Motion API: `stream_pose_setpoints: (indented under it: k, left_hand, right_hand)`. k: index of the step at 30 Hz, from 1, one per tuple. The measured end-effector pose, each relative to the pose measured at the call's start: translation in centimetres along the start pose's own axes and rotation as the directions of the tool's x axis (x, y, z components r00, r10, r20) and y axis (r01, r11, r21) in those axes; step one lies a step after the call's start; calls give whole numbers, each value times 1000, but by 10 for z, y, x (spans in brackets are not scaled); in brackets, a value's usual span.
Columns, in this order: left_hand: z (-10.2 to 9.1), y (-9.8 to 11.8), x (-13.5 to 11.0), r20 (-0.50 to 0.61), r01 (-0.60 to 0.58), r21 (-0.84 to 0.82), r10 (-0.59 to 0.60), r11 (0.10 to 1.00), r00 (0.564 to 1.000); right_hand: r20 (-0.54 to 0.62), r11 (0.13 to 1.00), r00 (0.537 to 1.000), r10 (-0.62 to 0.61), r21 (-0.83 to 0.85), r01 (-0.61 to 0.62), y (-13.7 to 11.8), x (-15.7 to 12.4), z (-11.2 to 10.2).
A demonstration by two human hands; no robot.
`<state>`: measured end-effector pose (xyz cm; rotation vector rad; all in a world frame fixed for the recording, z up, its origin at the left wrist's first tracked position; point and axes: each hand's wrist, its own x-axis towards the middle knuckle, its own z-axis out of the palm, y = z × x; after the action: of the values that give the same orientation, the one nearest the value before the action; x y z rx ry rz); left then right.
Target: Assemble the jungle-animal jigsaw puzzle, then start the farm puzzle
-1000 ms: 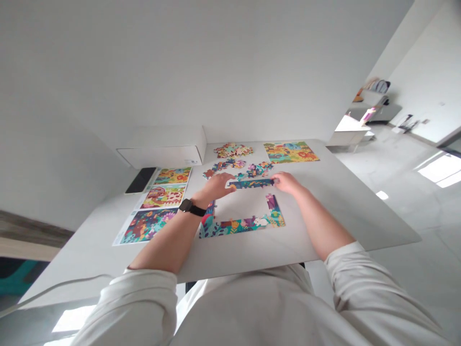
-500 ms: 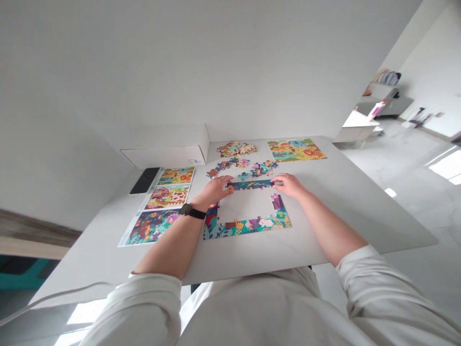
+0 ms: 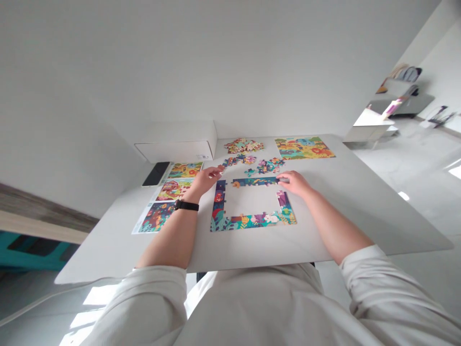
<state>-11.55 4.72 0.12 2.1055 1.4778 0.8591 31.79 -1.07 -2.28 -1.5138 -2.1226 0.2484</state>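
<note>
A jigsaw frame (image 3: 218, 214) lies on the table, its left side, bottom and part of the right side joined. Along its top lies a dark blue strip of joined pieces (image 3: 256, 181), with a gap at the left corner. My right hand (image 3: 293, 182) has its fingers closed at the strip's right end. Beyond the frame's upper left corner, my left hand (image 3: 206, 181) wears a black watch. Its fingertips are pinched on a reddish-brown jigsaw piece (image 3: 221, 168) at the edge of the loose pieces (image 3: 240, 160); the fingers partly cover it.
More loose pieces lie in a blue-purple heap (image 3: 270, 166) and a lighter heap (image 3: 244, 145). An animal picture (image 3: 305, 148) is at the back right. On the left are picture sheets (image 3: 156, 216), a phone (image 3: 156, 174) and a white box (image 3: 173, 150) against the wall.
My left hand has left the strip's left end and moved up and left to the reddish-brown piece. My right hand stays at the strip's right end. The view has shifted slightly.
</note>
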Motion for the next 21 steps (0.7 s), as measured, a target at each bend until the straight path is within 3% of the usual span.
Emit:
stream_pose_setpoints:
  k: [8, 21]
  left_hand:
    - [25, 18, -7, 211, -247, 110, 220, 963, 952]
    - [43, 46, -4, 204, -254, 191, 214, 948, 955]
  right_hand:
    - [24, 1000, 999, 25, -2, -25, -4, -1, -4]
    - [7, 999, 999, 52, 4, -52, 2, -1, -5]
